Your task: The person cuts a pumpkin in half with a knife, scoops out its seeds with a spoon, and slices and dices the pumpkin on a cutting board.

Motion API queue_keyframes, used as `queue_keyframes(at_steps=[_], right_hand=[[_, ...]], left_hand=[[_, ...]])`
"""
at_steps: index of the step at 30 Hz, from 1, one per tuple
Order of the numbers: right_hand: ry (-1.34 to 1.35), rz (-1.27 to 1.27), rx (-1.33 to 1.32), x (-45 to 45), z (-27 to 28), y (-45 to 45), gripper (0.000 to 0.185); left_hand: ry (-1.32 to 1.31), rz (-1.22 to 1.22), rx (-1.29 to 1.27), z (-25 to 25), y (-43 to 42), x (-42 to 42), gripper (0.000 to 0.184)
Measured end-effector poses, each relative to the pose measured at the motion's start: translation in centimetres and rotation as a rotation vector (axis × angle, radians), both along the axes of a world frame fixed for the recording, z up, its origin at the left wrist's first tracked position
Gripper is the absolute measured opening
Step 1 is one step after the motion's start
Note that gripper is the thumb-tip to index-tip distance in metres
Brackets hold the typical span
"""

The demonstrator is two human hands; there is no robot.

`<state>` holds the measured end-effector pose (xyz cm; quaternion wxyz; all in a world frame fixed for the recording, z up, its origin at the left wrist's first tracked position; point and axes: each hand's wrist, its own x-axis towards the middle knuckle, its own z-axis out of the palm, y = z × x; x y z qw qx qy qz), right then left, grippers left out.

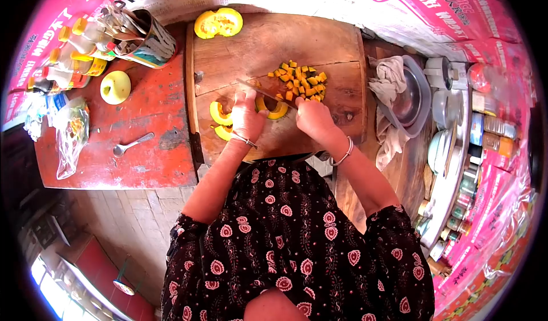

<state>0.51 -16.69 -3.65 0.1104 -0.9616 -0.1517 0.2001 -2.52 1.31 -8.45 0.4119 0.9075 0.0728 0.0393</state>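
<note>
My right hand (pixel 315 118) is closed around the handle of a knife (pixel 260 89), whose thin blade points up and left across the board. Bent fingers of my left hand (pixel 248 117) hold a curved pumpkin slice (pixel 278 111) against the wood, close beside the blade. Left of that hand lie two more pumpkin slices, one upper (pixel 219 114) and one lower (pixel 223 132). Beyond the knife is a loose heap of pumpkin cubes (pixel 298 80) with dark green skin. A cut pumpkin half (pixel 218 23) rests at the board's far left corner.
Under the work is a wooden board (pixel 337 41). The red table (pixel 154 167) at left bears a spoon (pixel 133 144), a pale round fruit (pixel 115 87), a plastic bag (pixel 72 132), bottles and a utensil can (pixel 149 41). At right stand a grey basin (pixel 419 98) with cloths and crowded shelves.
</note>
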Motion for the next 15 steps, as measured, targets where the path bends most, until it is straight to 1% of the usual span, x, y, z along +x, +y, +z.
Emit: queue_keyframes(at_steps=[1,4,6,10,13,15], right_hand=[[0.018,0.004,0.008,0.2,0.5,0.0,0.011],[-0.007,0.006,0.059,0.0,2.5,-0.5,0.012],[0.021,0.011,0.034,-0.6,2.9,-0.9,0.013],[0.072,0.053,-0.042,-1.2,2.7,-1.6,0.015],[0.109,0.031,-0.069,-1.3,2.8,-1.2,0.014],[0.121,0.015,-0.032,-1.0,2.7,-0.9,0.013]], left_hand=[[-0.022,0.010,-0.017,-0.1,-0.1,0.0,0.039],[-0.040,0.038,0.027,-0.6,-0.5,-0.6,0.039],[-0.015,0.066,-0.027,-0.6,-0.8,-1.0,0.040],[0.131,0.093,-0.087,-0.7,-1.1,-1.1,0.042],[0.040,0.094,-0.060,-0.4,-1.3,-1.0,0.041],[0.094,0.119,-0.095,-0.1,-1.4,-1.0,0.041]])
